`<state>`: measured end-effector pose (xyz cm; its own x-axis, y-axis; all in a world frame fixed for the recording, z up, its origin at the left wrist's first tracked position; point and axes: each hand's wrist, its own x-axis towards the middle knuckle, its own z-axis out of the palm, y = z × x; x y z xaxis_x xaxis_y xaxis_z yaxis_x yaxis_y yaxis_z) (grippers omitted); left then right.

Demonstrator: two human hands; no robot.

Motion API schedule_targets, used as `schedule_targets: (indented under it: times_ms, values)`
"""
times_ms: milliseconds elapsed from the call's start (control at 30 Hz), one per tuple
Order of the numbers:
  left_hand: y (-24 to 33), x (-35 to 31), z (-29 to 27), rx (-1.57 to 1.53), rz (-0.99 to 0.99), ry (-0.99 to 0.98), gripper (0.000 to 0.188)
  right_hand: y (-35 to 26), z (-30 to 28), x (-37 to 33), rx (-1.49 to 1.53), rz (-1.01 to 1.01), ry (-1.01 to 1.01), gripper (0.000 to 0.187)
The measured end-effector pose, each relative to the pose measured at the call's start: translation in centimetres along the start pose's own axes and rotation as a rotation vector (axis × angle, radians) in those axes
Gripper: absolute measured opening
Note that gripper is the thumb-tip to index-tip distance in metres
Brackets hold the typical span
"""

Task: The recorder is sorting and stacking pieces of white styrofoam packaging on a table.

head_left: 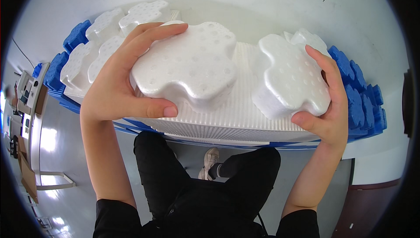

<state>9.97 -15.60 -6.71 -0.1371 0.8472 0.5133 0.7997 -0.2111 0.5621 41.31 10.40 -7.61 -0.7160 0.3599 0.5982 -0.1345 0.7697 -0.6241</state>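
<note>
My left hand (114,82) grips a white foam block (188,58) with a dimpled top and wavy, puzzle-like edges, its thumb along the near side and its fingers over the far side. My right hand (331,96) is closed around a similar white foam block (293,69), thumb at the near corner, fingers at the right edge. Both blocks are at a white ribbed surface (210,120); whether they rest on it or are slightly raised I cannot tell. A gap with ribbed surface lies between them.
More white foam blocks (144,14) stand at the far left, one more (309,39) behind the right-hand block. Blue blocks (55,69) line the left end and more blue blocks (356,102) the right. A wall rises behind. Tables (37,120) and a person (12,98) are far left.
</note>
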Motion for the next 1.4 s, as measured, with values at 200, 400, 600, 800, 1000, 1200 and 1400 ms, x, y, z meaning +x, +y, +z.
schedule_targets:
  times_ms: [200, 400, 600, 800, 1000, 1200, 1400]
  values:
    - [-0.09, 0.00, 0.49, 0.053, 0.022, 0.049, 0.115, -0.17, -0.62, -0.01, -0.159, -0.068, -0.030, 0.103]
    - [0.11, 0.07, 0.49, 0.074, 0.006, 0.041, 0.110, -0.30, -0.62, -0.05, -0.178, -0.048, -0.023, 0.103]
    - [0.19, 0.12, 0.45, 0.092, 0.020, 0.030, 0.108, -0.42, -0.47, -0.06, -0.155, -0.036, -0.009, 0.103]
    - [0.18, 0.11, 0.34, 0.086, 0.026, 0.025, 0.107, -0.19, -0.49, -0.06, -0.163, -0.040, -0.002, 0.104]
    - [0.09, 0.06, 0.41, 0.089, 0.029, 0.030, 0.107, -0.12, -0.53, -0.03, -0.162, -0.043, 0.000, 0.103]
    - [0.11, 0.07, 0.40, 0.076, 0.019, 0.026, 0.107, -0.39, -0.41, 0.06, -0.144, -0.040, -0.005, 0.101]
    - [-0.24, -0.22, -0.38, 0.069, 0.042, -0.028, 0.109, -0.39, -0.94, -0.48, 0.041, 0.021, 0.043, 0.085]
